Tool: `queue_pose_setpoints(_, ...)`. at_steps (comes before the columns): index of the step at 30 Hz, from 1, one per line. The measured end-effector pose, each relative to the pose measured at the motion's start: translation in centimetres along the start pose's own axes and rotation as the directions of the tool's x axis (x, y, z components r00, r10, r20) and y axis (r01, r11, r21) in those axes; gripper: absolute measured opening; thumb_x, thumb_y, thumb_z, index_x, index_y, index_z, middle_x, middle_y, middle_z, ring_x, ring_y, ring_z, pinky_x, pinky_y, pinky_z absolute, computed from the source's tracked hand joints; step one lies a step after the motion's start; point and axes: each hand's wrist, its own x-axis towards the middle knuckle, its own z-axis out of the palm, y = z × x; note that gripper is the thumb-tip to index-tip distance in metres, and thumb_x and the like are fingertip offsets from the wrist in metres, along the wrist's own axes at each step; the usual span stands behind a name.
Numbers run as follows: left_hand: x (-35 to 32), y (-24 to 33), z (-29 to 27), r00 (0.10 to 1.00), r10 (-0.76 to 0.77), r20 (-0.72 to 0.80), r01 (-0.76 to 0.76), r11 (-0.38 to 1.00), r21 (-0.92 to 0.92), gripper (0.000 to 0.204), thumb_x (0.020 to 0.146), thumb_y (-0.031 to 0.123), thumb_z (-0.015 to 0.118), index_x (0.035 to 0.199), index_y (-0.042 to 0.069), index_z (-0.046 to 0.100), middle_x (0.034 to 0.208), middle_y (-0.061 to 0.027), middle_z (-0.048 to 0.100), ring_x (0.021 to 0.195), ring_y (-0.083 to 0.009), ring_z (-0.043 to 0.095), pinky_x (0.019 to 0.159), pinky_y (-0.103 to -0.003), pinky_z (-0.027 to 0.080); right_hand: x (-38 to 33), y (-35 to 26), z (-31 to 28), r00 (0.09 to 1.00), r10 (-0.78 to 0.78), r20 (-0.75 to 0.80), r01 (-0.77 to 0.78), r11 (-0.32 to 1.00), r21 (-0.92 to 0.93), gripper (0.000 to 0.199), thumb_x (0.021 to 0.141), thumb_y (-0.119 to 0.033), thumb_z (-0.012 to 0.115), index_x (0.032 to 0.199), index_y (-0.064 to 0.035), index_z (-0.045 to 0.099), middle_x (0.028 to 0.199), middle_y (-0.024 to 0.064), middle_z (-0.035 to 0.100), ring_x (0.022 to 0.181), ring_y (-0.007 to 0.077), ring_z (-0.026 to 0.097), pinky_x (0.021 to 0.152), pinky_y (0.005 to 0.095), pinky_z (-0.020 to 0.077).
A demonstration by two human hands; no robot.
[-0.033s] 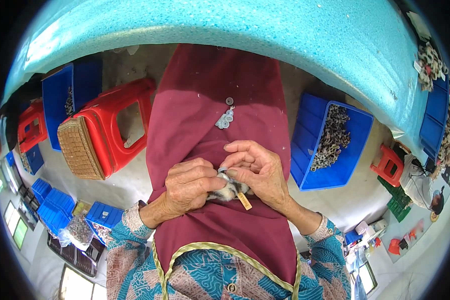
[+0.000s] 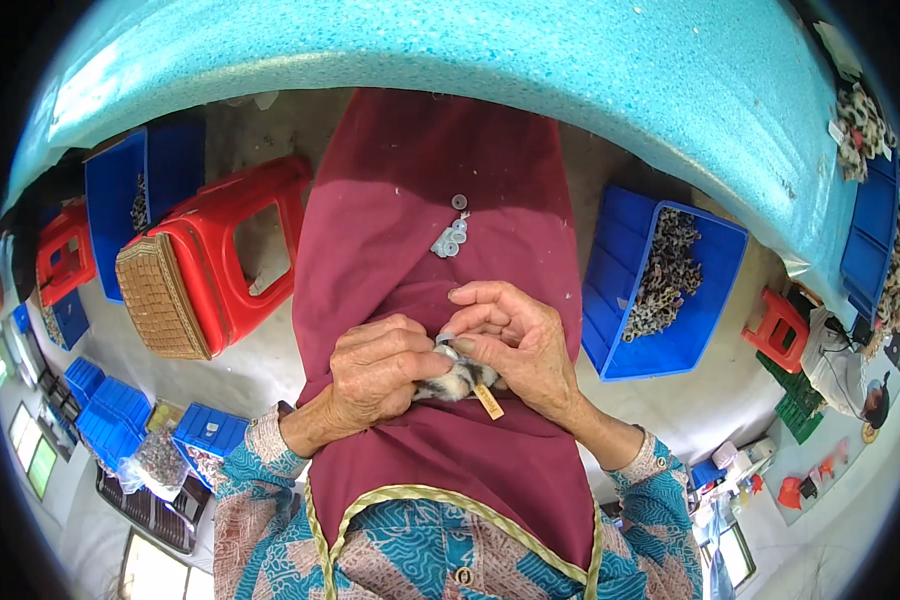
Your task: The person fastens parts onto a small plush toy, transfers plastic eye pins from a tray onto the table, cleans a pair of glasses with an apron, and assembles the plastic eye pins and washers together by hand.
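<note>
Over my lap, my left hand is closed round a small furry plush piece in white, grey and black, its fingers covering part of it. A yellow tag hangs from the near side of this piece. The thumb and forefinger of my right hand pinch a small pale plastic disc against its top. Beyond my hands, several translucent plastic discs lie in a cluster on the dark red apron, with a single grey disc a little farther off.
A light-blue speckled tabletop spans the far side. To the right stands a blue bin with many small furry pieces. A red stool with a woven pad and another blue bin stand to the left.
</note>
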Motion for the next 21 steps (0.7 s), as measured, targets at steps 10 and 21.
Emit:
queue_pose_setpoints(10, 0.2, -0.2, 0.4, 0.991, -0.117, -0.062, 0.109, 0.987, -0.119, 0.034, 0.05, -0.013, 0.046, 0.076, -0.002, 0.064, 0.065, -0.0105, 0.059, 0.057, -0.0215, 0.059, 0.053, -0.032, 0.049, 0.1, 0.8, -0.2, 1.0, -0.017, -0.024, 0.018, 1.0, 0.015, 0.03, 0.083, 0.001, 0.059, 0.113, 0.0012, 0.052, 0.091, 0.0094, 0.065, 0.083, 0.0092, 0.061, 0.072, 0.0226, 0.0497)
queue_pose_setpoints(21, -0.1, 0.6, 0.2, 0.865, -0.499, 0.04, 0.501, 0.865, -0.039, 0.035, 0.069, 0.007, 0.05, 0.101, -0.003, 0.06, 0.083, -0.0131, 0.06, 0.072, -0.0215, 0.059, 0.067, -0.028, 0.046, 0.8, 3.0, 1.2, 0.966, -0.21, -0.151, 0.23, 0.965, 0.127, 0.025, 0.08, 0.008, 0.056, 0.104, 0.0027, 0.054, 0.086, 0.0066, 0.062, 0.078, 0.0087, 0.06, 0.072, 0.0219, 0.0493)
